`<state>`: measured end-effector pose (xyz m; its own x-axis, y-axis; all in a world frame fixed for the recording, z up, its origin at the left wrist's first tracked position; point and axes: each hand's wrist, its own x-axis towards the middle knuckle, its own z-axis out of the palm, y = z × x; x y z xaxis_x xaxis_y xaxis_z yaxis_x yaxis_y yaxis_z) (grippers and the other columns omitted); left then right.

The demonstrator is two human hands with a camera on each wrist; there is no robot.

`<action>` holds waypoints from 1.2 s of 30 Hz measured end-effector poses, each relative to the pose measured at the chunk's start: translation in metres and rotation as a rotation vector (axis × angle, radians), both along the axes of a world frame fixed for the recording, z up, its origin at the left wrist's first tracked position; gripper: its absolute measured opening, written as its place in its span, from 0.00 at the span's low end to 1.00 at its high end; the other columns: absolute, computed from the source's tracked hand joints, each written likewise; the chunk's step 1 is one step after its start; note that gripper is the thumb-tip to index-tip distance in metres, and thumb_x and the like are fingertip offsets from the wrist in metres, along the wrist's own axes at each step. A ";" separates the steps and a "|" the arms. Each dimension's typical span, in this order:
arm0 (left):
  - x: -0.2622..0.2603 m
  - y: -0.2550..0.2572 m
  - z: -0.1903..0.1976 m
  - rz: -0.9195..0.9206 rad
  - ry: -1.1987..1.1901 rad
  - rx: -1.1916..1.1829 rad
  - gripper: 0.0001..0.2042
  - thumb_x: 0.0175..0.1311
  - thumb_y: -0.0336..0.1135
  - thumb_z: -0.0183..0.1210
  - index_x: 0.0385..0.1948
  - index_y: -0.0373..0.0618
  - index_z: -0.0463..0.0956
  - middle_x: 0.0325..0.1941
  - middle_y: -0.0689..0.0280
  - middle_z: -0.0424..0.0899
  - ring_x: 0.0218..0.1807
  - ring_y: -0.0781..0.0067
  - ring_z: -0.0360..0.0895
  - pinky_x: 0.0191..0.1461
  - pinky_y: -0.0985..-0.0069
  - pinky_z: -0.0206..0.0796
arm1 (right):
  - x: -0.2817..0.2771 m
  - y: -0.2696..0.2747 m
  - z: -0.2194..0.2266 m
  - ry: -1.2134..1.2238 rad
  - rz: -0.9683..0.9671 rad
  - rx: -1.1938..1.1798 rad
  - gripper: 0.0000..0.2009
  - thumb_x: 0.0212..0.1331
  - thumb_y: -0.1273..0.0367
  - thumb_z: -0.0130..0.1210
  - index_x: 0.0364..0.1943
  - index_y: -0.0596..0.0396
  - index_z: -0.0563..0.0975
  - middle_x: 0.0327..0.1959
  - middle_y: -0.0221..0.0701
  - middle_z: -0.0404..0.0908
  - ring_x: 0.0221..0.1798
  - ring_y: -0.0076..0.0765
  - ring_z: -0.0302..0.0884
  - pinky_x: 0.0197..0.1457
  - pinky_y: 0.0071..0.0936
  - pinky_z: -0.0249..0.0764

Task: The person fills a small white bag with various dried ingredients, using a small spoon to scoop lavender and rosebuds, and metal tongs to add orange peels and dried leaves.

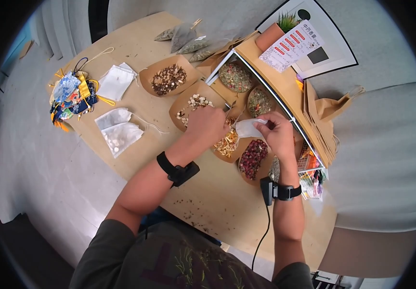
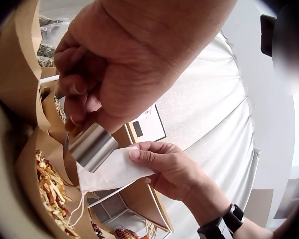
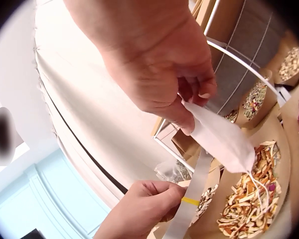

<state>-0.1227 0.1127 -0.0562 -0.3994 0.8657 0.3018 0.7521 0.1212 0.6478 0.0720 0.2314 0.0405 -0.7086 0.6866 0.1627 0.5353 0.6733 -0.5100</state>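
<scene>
My left hand (image 1: 205, 125) grips a shiny metal strip-like tool (image 2: 93, 148) with a yellow band; its exact kind I cannot tell. Beside it, my right hand (image 1: 276, 130) pinches a small white drawstring pouch (image 3: 222, 142) by one end, thumb on top. The pouch hangs tilted, its strings (image 3: 259, 189) trailing over dried orange and cream shreds (image 3: 249, 209) in a brown paper tray. Another paper tray with pale dried pieces (image 1: 199, 101) lies partly under the left hand. Dark red dried buds (image 1: 253, 159) fill a tray nearer the body.
White pouches (image 1: 116, 84) and filled pouches (image 1: 121, 134) lie at the left, by colourful sachets (image 1: 71, 94). A tray of brown bits (image 1: 168, 79) sits farther back. Behind the trays stands a wooden-topped rack (image 1: 270, 79) with a potted plant (image 1: 270, 36) and a printed card (image 1: 292, 45).
</scene>
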 end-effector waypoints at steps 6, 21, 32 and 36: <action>-0.001 -0.001 0.002 0.009 0.022 -0.025 0.08 0.58 0.40 0.69 0.27 0.48 0.93 0.28 0.53 0.91 0.34 0.46 0.91 0.43 0.53 0.85 | -0.002 -0.001 -0.010 0.148 -0.083 0.174 0.08 0.63 0.74 0.75 0.42 0.63 0.90 0.33 0.32 0.87 0.32 0.27 0.81 0.39 0.28 0.77; 0.002 -0.004 0.004 -0.018 0.003 -0.035 0.09 0.60 0.40 0.68 0.29 0.47 0.93 0.29 0.51 0.91 0.35 0.44 0.91 0.44 0.51 0.86 | 0.014 -0.004 0.010 0.153 -0.205 0.122 0.07 0.64 0.72 0.75 0.39 0.62 0.90 0.31 0.39 0.89 0.30 0.31 0.84 0.37 0.29 0.79; 0.005 -0.001 0.000 -0.061 0.042 -0.044 0.10 0.60 0.40 0.67 0.28 0.46 0.92 0.29 0.51 0.90 0.37 0.44 0.91 0.43 0.50 0.85 | 0.023 -0.014 -0.003 0.115 -0.180 0.109 0.06 0.63 0.74 0.74 0.39 0.62 0.90 0.34 0.40 0.89 0.33 0.37 0.87 0.41 0.33 0.81; 0.006 -0.003 0.000 -0.058 0.055 -0.046 0.10 0.60 0.40 0.67 0.28 0.45 0.92 0.29 0.50 0.90 0.36 0.44 0.91 0.43 0.50 0.85 | 0.043 -0.006 -0.007 0.217 -0.176 0.085 0.07 0.67 0.74 0.74 0.42 0.64 0.89 0.32 0.30 0.88 0.32 0.19 0.80 0.37 0.22 0.75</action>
